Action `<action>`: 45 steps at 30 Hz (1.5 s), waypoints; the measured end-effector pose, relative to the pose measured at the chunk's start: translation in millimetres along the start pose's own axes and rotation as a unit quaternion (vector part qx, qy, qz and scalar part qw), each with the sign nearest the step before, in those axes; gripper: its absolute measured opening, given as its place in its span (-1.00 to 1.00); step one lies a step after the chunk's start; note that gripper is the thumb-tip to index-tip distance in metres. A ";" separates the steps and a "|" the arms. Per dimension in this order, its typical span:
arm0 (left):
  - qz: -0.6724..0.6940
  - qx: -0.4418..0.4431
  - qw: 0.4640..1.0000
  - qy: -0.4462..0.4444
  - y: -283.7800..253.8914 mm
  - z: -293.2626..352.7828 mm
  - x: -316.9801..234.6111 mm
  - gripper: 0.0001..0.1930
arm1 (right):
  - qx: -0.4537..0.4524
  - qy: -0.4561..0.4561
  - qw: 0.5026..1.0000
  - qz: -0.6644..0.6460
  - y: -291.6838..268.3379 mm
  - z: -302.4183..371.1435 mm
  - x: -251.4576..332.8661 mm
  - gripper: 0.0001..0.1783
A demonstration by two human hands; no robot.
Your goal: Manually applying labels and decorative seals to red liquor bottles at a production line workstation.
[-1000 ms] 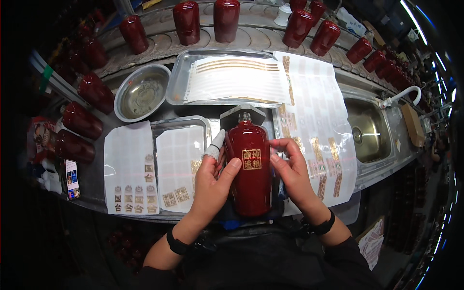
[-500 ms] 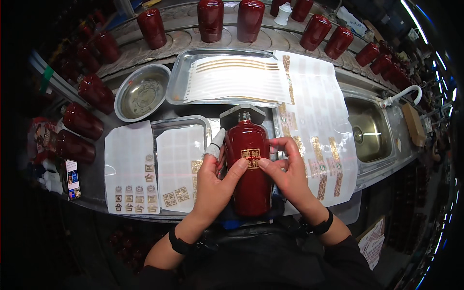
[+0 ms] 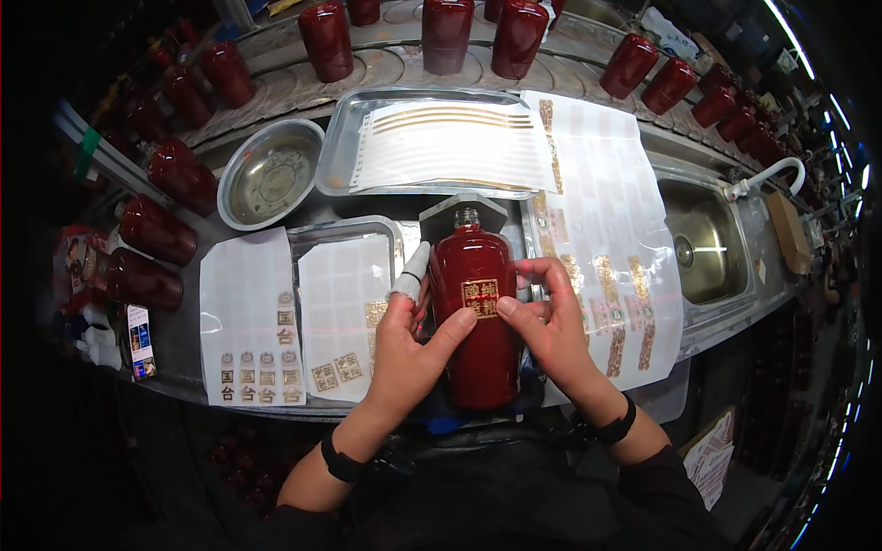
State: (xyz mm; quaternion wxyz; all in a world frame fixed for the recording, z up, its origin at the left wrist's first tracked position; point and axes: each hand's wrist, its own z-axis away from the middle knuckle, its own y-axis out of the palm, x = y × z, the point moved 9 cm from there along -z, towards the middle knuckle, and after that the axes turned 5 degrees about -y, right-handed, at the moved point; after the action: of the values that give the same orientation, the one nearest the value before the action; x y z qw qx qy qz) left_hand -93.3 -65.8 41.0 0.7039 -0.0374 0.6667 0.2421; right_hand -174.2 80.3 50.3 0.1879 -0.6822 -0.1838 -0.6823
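A dark red glass bottle [image 3: 481, 367] with an uncapped clear neck lies before me, neck pointing away. Its front bears a square gold label [image 3: 480, 299]. My left hand [image 3: 410, 344] is closed on the bottle's left side, its thumb at the label's lower left corner; a pale cover sits on one finger. From the right, my right hand [image 3: 549, 317] grips the bottle, thumb tip by the label's right edge and fingers along the glass. A grey angled block [image 3: 491, 213] stands behind the neck. The fingers' undersides are hidden.
Transfer sheets with gold characters [image 3: 253, 321] and small gold squares [image 3: 340, 312] lie left; a long patterned sheet [image 3: 606, 211] lies right. Beyond are a metal tray [image 3: 344, 151], a water bowl [image 3: 271, 174], a sink [image 3: 703, 243] and red bottles [image 3: 447, 37] on a conveyor [image 3: 386, 69].
The conveyor bottles have shifted to the right. My hands keep hold of the bottle, and its label sits very slightly further right.
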 end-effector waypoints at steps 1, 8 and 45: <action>0.000 -0.001 1.000 0.000 -0.6 0.0 -1.0 -0.33 | -0.001 0.004 1.000 -0.012 1.8 0.3 0.9 -0.51; -0.007 0.010 0.999 -0.035 -3.7 0.0 5.1 -0.32 | 0.004 0.005 1.000 -0.003 1.2 -0.5 -2.7 -0.52; -0.098 0.000 0.995 0.016 -11.3 1.5 0.1 -0.13 | -0.069 0.101 0.992 0.008 -45.0 -10.3 -22.2 -0.73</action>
State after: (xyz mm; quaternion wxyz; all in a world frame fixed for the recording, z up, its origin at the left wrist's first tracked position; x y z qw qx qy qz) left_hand -87.5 -75.2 38.0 0.7131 -0.1061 0.6714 0.1713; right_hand -205.9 114.0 28.3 0.1637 -0.6223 -0.1112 -0.7573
